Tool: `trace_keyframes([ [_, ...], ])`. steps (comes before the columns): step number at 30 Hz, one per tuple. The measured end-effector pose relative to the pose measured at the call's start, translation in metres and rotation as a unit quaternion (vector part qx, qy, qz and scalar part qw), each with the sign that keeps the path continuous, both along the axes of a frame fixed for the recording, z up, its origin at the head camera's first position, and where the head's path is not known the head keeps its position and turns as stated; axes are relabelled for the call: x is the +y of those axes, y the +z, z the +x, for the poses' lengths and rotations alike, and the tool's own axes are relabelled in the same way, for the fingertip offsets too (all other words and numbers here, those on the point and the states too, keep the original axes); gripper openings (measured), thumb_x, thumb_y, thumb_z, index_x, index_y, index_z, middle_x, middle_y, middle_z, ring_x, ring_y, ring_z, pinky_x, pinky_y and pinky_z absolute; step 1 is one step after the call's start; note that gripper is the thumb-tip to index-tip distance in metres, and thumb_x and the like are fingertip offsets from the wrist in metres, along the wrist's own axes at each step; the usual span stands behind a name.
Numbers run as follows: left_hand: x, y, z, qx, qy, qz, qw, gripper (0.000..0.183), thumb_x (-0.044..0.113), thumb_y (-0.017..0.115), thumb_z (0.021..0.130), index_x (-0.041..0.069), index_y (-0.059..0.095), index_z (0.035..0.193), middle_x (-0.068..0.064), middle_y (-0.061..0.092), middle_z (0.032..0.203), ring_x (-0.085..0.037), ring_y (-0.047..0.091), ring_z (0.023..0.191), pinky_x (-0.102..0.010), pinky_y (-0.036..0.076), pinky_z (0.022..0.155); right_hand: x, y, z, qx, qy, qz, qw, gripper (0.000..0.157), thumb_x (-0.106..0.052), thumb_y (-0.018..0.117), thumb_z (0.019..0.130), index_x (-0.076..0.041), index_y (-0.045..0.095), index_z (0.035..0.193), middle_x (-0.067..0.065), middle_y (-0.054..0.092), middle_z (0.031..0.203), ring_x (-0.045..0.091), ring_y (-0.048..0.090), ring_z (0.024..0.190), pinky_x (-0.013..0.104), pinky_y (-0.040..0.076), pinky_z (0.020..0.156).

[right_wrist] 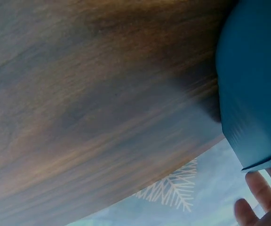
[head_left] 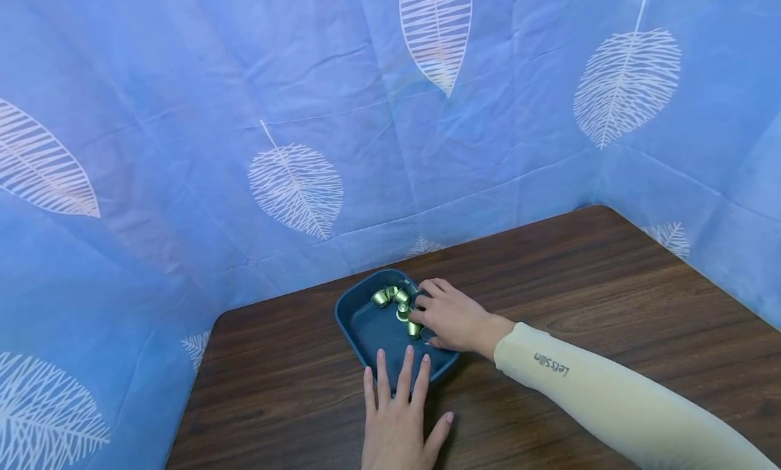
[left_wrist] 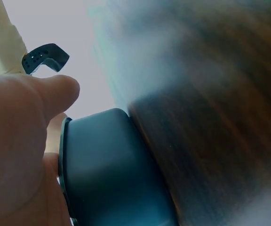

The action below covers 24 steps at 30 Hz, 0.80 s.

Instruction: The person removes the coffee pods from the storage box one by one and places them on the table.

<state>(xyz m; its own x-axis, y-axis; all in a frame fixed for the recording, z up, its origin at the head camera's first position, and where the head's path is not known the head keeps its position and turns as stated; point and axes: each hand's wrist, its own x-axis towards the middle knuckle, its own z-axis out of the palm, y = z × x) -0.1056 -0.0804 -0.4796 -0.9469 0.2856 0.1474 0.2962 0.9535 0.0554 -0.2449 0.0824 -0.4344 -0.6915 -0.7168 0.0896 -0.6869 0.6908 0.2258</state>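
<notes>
A dark blue square tray (head_left: 378, 344) with rounded corners sits on the table in the head view. Several shiny green-gold coffee capsules (head_left: 403, 312) lie inside, mostly toward its far and right side. My right hand (head_left: 454, 317) reaches over the tray's right rim, its fingers spread and slightly bent beside the capsules; whether they touch one is partly hidden by the hand. Fingers spread, my left hand (head_left: 396, 422) is at the near rim, fingertips over the edge. In the left wrist view the tray's outer wall (left_wrist: 112, 165) stands beside the left palm.
The dark wooden table (head_left: 586, 280) extends around the tray, with its far edge close behind. A blue cloth (head_left: 183, 151) with white leaf prints hangs behind and at the sides. A pale sleeve (head_left: 604, 388) covers the right forearm.
</notes>
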Motion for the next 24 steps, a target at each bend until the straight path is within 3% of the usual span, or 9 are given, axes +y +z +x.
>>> trace_keyframes([
  [6, 0.0000, 0.0006, 0.0005, -0.002, 0.000, 0.001, 1.0000, 0.082, 0.077, 0.042, 0.086, 0.037, 0.021, 0.154, 0.006, 0.011, 0.164, -0.039, -0.005, 0.149, -0.068, 0.005, 0.114, -0.0010, 0.0030, 0.0037, 0.017, 0.009, 0.001, 1.000, 0.052, -0.050, 0.076, 0.079, -0.027, 0.065, 0.124, -0.002, 0.065, 0.125, 0.028, 0.039, 0.134, 0.056, 0.023, 0.115],
  [14, -0.0003, 0.0023, 0.0016, -0.008, 0.001, 0.004, 1.0000, 0.083, 0.077, 0.042, 0.085, 0.036, 0.021, 0.154, 0.007, 0.011, 0.164, -0.040, -0.004, 0.149, -0.068, 0.005, 0.114, -0.0026, 0.0034, 0.0044, 0.031, 0.046, 0.011, 0.998, 0.059, -0.047, 0.074, 0.082, -0.029, 0.056, 0.136, -0.003, 0.064, 0.127, 0.024, 0.045, 0.129, 0.051, 0.029, 0.113],
  [21, -0.0003, 0.0027, 0.0008, -0.013, 0.002, 0.004, 0.9999, 0.083, 0.077, 0.043, 0.085, 0.037, 0.021, 0.154, 0.007, 0.009, 0.164, -0.040, -0.005, 0.149, -0.068, 0.004, 0.114, -0.0032, 0.0023, 0.0036, 0.008, 0.053, 0.005, 0.999, 0.040, -0.040, 0.072, 0.086, -0.029, 0.066, 0.124, -0.002, 0.067, 0.120, 0.020, 0.053, 0.120, 0.044, 0.040, 0.106],
  [24, -0.0003, 0.0021, 0.0004, -0.008, 0.001, 0.004, 1.0000, 0.083, 0.077, 0.043, 0.085, 0.037, 0.021, 0.154, 0.007, 0.010, 0.164, -0.040, -0.003, 0.149, -0.068, 0.005, 0.113, -0.0032, 0.0018, 0.0036, 0.002, 0.047, 0.006, 0.999, 0.039, -0.040, 0.072, 0.086, -0.028, 0.066, 0.123, -0.004, 0.069, 0.116, 0.018, 0.055, 0.115, 0.041, 0.043, 0.102],
])
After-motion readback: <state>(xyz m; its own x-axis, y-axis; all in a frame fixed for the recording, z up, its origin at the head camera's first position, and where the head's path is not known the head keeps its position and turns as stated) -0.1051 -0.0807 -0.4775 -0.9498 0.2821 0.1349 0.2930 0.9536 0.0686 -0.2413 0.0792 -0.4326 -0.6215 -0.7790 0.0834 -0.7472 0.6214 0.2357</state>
